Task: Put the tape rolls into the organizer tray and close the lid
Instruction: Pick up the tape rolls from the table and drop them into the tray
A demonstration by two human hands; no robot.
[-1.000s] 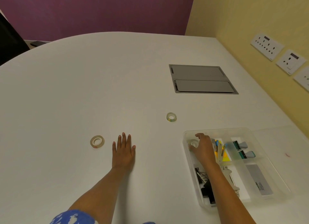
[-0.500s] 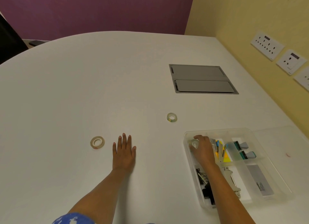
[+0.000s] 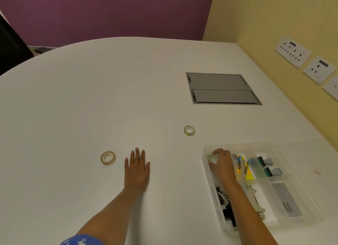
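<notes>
A clear plastic organizer tray (image 3: pixel 237 145) lies at the table's right, its clear lid (image 3: pixel 311 153) folded open to the right. My right hand (image 3: pixel 224 165) reaches into the tray's far left compartment, fingers curled around a clear tape roll (image 3: pixel 212 158) resting there. My left hand (image 3: pixel 137 168) lies flat on the table, palm down, fingers apart, holding nothing. A beige tape roll (image 3: pixel 108 157) lies just left of it. Another clear tape roll (image 3: pixel 189 130) lies on the table beyond the tray's left corner.
The tray also holds black binder clips (image 3: pixel 225 206), a stapler (image 3: pixel 254 199), yellow notes (image 3: pixel 249 174), teal clips (image 3: pixel 270 167) and a grey box (image 3: pixel 286 199). A grey cable hatch (image 3: pixel 221 88) is set into the table. The yellow wall with sockets (image 3: pixel 292 52) runs along the right.
My right hand has shifted slightly within the tray's far left compartment, staying on the clear tape roll. My left hand and the two rolls on the table have not moved.
</notes>
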